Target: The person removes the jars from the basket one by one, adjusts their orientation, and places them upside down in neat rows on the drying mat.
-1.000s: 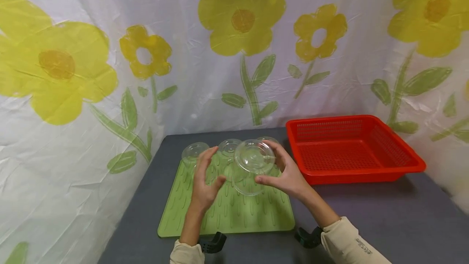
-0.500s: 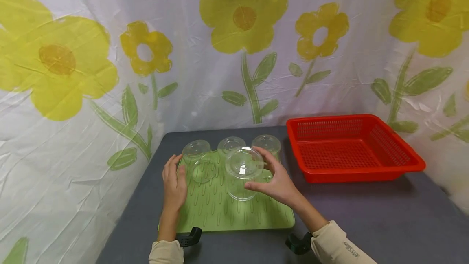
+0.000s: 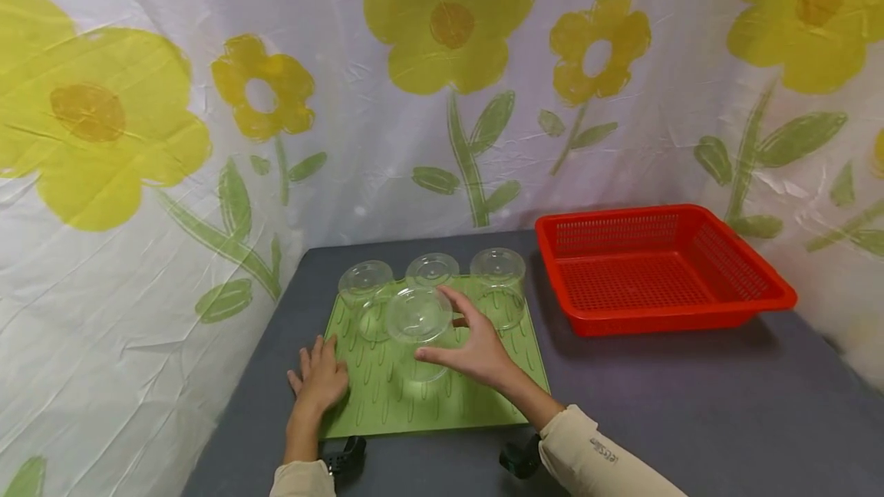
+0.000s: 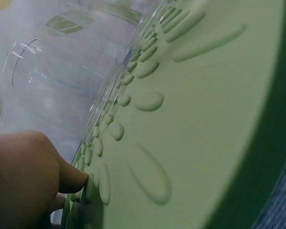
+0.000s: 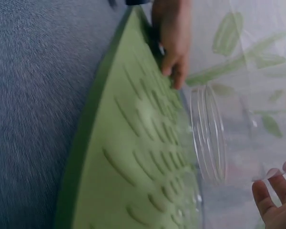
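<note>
In the head view my right hand [image 3: 476, 351] grips a clear plastic jar [image 3: 418, 316], its fingers and thumb round the sides. The jar stands mouth down over the middle of the green ridged drying mat [image 3: 476, 409]; in the right wrist view the ringed rim [image 5: 209, 136] is close over the mat. My left hand [image 3: 321, 380] rests at the mat's left edge, fingers spread, thumb side on the ridges. Behind, three more upside-down clear jars line the mat's back: left jar [image 3: 366, 279], middle jar [image 3: 432, 268], right jar [image 3: 499, 270].
A red perforated plastic basket [image 3: 663, 319] stands right of the mat on the grey table [image 3: 691, 405]. A white curtain [image 3: 345, 136] with painted yellow flowers hangs behind and at the sides. Both wrists wear dark camera mounts.
My right hand has brought the jar leftward and lower over the mat. My left hand has moved away from the jars, left and down to the mat's edge.
</note>
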A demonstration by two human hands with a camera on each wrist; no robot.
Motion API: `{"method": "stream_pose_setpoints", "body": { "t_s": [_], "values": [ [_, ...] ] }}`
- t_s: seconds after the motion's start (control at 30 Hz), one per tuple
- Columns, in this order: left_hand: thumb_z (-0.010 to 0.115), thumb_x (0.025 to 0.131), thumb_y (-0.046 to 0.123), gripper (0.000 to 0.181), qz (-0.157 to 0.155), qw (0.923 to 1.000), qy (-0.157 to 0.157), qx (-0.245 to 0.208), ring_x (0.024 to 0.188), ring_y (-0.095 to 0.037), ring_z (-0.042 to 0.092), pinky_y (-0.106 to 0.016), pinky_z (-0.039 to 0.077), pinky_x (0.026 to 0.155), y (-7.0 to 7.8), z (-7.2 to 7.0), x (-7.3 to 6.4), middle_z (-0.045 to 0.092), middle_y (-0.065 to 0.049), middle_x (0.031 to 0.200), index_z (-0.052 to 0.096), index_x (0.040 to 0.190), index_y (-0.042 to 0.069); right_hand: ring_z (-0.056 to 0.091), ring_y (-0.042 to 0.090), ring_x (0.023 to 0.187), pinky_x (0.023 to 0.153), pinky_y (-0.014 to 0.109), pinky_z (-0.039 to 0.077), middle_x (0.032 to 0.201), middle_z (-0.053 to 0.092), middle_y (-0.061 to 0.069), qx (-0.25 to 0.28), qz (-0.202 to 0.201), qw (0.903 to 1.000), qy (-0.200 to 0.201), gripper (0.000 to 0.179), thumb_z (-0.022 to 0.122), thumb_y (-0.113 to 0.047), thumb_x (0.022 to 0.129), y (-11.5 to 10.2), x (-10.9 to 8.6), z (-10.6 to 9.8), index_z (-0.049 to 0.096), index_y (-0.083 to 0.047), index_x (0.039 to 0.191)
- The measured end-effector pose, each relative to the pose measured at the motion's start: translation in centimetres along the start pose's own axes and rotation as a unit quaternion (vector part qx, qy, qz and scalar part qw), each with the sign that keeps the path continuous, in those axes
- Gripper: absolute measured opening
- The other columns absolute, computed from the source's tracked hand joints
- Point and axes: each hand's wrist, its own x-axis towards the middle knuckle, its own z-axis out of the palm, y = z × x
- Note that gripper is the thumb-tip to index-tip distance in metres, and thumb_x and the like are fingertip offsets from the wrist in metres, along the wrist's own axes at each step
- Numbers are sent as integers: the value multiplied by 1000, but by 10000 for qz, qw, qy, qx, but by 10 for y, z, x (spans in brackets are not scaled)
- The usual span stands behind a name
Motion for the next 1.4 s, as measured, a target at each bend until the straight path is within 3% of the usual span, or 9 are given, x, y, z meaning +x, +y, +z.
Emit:
{"method": "stream_pose_setpoints", "body": {
  "t_s": [0.23,0.6,0.87,1.23,1.4],
  "values": [
    [36,108,19,60,-57,9991,-110,397,153,-54,-7,-76,-10,116,-2,-1,1,0,-27,169,18,161,-1,52,29,134,104,52,50,160,41,1,-92,7,9993,-369,97,91,-34,77,5,8,28,38,-24,157],
    [41,108,21,61,-9,9989,-100,453,153,-53,-5,-76,-8,117,-4,-1,1,2,-26,169,20,161,1,45,28,144,109,49,48,162,39,7,-145,-17,9984,-553,100,88,-37,81,8,17,62,31,-17,160],
    [43,108,23,61,21,9988,-36,495,154,-54,-4,-76,-6,117,-3,-1,0,3,-25,169,22,161,1,44,33,145,111,49,48,162,38,11,-131,216,9987,-441,100,87,-40,82,9,19,71,28,-21,161],
    [43,106,22,60,197,9991,154,347,153,-55,1,-77,-5,117,-6,0,-2,10,-27,168,27,158,-2,44,28,145,110,45,49,162,38,9,-293,108,9977,-609,102,87,-42,81,7,21,75,28,-18,161],
    [41,107,24,61,207,9989,40,408,153,-55,-1,-77,-6,116,-9,0,-1,7,-27,168,24,159,-3,49,29,139,107,45,50,160,41,10,-612,120,9956,-697,102,86,-46,81,5,22,80,29,-17,161]
  ]
}}
